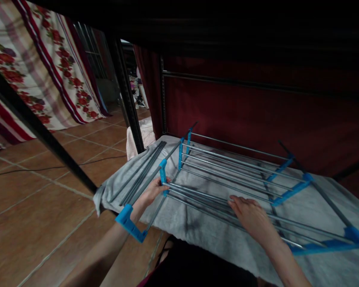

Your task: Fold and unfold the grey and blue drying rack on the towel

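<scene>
A drying rack of grey metal rods with blue plastic end pieces lies across a grey cloth [227, 243]. At its left end, my left hand [151, 191] pinches a metal rod [194, 191] close to a blue connector [163, 175]. My right hand [248, 213] lies palm down over the middle of the lower rods, fingers extended; the undersides of its fingers are hidden. Beyond the hands, an upper tier of rods [227, 165] joins the blue end pieces. A blue corner piece [131, 224] sits by my left forearm.
Several loose grey tubes [143, 173] lie on the cloth at the left. A dark metal frame post [128, 91] rises beyond them, and a dark red curtain [242, 107] hangs behind. The tiled floor [48, 199] carries a black cable [89, 162].
</scene>
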`<action>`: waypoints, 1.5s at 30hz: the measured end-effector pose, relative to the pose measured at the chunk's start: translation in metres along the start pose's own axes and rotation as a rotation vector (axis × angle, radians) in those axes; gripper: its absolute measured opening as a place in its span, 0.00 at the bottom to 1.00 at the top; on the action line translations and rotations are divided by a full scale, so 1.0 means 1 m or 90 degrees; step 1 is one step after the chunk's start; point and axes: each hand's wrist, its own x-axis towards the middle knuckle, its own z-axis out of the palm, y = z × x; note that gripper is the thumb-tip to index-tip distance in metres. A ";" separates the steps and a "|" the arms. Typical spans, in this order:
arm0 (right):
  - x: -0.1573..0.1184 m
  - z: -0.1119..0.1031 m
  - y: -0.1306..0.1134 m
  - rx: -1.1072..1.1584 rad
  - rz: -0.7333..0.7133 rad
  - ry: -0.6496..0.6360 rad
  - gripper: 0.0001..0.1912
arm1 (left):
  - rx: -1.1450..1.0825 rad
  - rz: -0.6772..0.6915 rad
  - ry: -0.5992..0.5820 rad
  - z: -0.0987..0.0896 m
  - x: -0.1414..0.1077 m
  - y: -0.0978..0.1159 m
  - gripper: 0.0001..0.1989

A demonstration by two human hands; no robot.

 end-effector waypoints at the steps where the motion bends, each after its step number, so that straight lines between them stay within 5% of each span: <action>1: 0.005 0.003 0.000 0.008 0.005 -0.035 0.19 | -0.010 -0.005 0.007 0.000 0.000 0.001 0.17; 4: 0.014 0.012 0.001 0.039 -0.019 -0.073 0.17 | -0.048 -0.008 0.006 0.001 0.000 0.004 0.19; 14: 0.020 0.010 0.003 -0.028 -0.053 0.018 0.14 | -0.033 0.021 -0.037 -0.003 -0.004 0.016 0.18; 22: 0.019 0.018 0.000 -0.110 -0.070 0.049 0.12 | -0.078 -0.012 -0.117 -0.016 0.001 0.017 0.28; 33: 0.018 0.026 0.002 -0.118 -0.054 0.029 0.12 | -0.030 -0.018 -0.040 -0.013 0.011 0.002 0.20; 39: 0.011 0.032 0.004 -0.069 -0.074 0.118 0.14 | 0.013 0.005 0.001 -0.012 0.009 0.007 0.22; 45: -0.006 0.043 -0.022 -0.002 -0.080 0.116 0.16 | 0.090 -0.031 0.028 -0.016 0.015 0.003 0.27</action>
